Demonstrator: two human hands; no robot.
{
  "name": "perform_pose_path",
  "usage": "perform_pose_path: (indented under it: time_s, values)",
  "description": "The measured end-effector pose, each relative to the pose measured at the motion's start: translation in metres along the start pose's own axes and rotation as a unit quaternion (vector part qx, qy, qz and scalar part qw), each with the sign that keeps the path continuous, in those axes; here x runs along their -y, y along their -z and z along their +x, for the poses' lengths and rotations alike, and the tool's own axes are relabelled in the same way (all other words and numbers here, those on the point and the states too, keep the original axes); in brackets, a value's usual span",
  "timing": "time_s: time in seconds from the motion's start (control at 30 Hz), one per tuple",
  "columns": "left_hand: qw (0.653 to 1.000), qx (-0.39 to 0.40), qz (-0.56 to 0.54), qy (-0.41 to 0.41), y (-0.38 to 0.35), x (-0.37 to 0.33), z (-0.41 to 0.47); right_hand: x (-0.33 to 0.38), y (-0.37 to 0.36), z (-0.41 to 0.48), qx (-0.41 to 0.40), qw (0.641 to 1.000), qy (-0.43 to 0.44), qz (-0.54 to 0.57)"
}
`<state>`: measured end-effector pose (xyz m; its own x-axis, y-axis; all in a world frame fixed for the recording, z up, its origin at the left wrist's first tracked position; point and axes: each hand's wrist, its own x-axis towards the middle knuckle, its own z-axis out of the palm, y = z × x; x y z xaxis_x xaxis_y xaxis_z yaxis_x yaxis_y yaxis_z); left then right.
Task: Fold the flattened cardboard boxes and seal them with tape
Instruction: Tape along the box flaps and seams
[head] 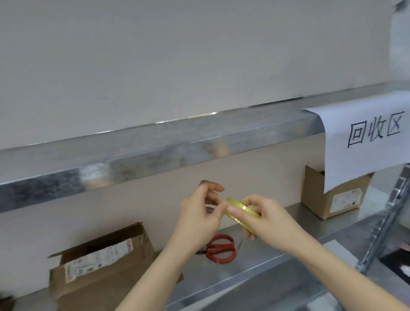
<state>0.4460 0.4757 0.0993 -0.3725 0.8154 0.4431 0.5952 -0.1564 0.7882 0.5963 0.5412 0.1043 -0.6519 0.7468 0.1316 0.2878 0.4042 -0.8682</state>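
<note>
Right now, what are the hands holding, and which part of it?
The right hand grips the yellowish tape roll across its rim. Fingers of the left hand pinch the roll's left edge.

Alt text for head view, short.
Two bare hands hold a thin yellowish roll of tape over a metal shelf: right hand grips it, left hand pinches its edge. Red-handled scissors lie beneath; one brown cardboard box sits left, a second box right under a paper sign.

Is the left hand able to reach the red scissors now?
Probably yes: the scissors lie free on the shelf just below the left hand, which only pinches the tape roll.
</note>
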Motion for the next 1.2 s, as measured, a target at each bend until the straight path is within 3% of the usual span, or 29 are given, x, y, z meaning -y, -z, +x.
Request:
perform_pose_path:
  time_s: [0.1,0.2,0.4,0.57,0.83,1.0,1.1,1.2]
  values:
    - [1.0,-0.021,0.007,0.004,0.005,0.004,0.0,-0.007,-0.001,0.002,0.055,0.997,0.02,0.048]
    - [0.995,-0.046,0.078,-0.05,0.01,0.006,-0.001,-0.01,-0.005,0.006,0.083,0.992,0.024,0.094]
    - [0.988,-0.028,0.128,-0.087,0.02,-0.002,-0.003,-0.021,-0.019,0.014,0.066,0.997,-0.01,0.026]
    - [0.993,-0.065,0.087,0.037,0.035,0.006,-0.003,-0.028,-0.02,0.019,0.176,0.981,-0.034,0.079]
    - [0.984,-0.114,0.077,0.115,0.052,0.013,-0.008,-0.026,-0.023,0.032,0.316,0.938,-0.039,0.135]
    - [0.977,-0.151,0.071,0.132,0.067,-0.002,-0.007,-0.051,-0.039,0.023,0.276,0.96,-0.045,-0.027]
    - [0.962,-0.205,0.046,0.173,0.094,-0.009,-0.003,-0.069,-0.037,0.02,0.237,0.97,-0.048,-0.019]
    - [0.971,-0.148,0.044,0.18,0.091,-0.006,-0.011,-0.069,-0.037,0.024,0.208,0.978,-0.031,0.01]
